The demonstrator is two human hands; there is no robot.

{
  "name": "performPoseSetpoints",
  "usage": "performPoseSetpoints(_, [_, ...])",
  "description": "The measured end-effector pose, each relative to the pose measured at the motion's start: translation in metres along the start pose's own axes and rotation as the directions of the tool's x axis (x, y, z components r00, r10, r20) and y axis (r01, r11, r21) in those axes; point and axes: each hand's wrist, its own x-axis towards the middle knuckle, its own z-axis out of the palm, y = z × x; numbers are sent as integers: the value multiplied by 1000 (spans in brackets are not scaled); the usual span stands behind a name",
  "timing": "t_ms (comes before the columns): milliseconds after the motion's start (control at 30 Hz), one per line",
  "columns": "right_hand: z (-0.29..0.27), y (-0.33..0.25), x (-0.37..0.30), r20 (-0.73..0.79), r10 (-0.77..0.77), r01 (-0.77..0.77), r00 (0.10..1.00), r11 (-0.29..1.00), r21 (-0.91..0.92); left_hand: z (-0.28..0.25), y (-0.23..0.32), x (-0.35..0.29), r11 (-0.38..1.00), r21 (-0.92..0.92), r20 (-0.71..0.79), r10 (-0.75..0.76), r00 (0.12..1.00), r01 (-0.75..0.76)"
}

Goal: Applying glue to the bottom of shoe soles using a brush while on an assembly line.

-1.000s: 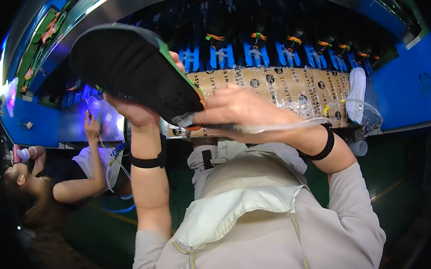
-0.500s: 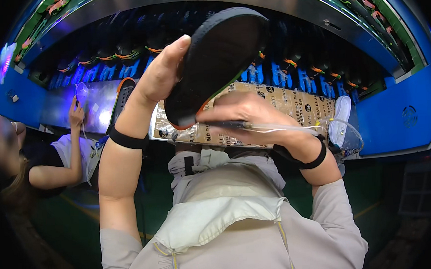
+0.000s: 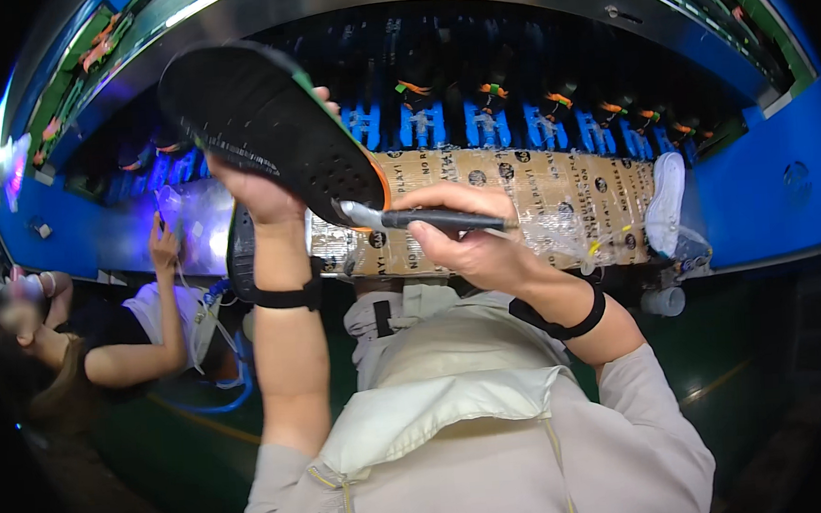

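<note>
Black and slightly blurred at its far end, a sole (image 3: pixel 266 124) with green and orange edging is held up, tilted, in the head view. It lies across the left hand (image 3: pixel 266 195), whose fingers are curled around it, tips showing past its right edge. The right hand (image 3: pixel 479 229) is closed in a pen-like grip on one black-handled brush (image 3: pixel 446 219), its pale bristles at the sole's lower, dimpled end. The left forearm (image 3: pixel 292 358) partly hides a second dark sole (image 3: pixel 240 243). One white shoe (image 3: pixel 666 205) stands at the right of the cardboard-covered bench (image 3: pixel 558 205); behind, at least five blue holders (image 3: pixel 485 125) show right of the raised sole, which blocks others. One co-worker's raised hand (image 3: pixel 162 243) is at the left.
</note>
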Motion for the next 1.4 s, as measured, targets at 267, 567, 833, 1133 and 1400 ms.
performPoseSetpoints(267, [33,18,-4,347,-286,300,893,954,14,-15,-1,-22,966,-198,-39,163,986,-168])
performPoseSetpoints(567, [25,8,0,452,-325,427,831,893,-142,-8,4,-19,975,-221,105,58,993,-34])
performPoseSetpoints(833, [14,3,12,422,-247,389,872,873,-295,4,7,-12,984,-2,141,-177,974,180])
performPoseSetpoints(1133, [-5,10,25,588,-114,355,801,881,-313,12,-10,9,814,421,-102,-396,913,400])
performPoseSetpoints(1400, [-2,19,31,662,-103,454,742,804,-384,39,-21,27,267,862,-218,-573,790,432])
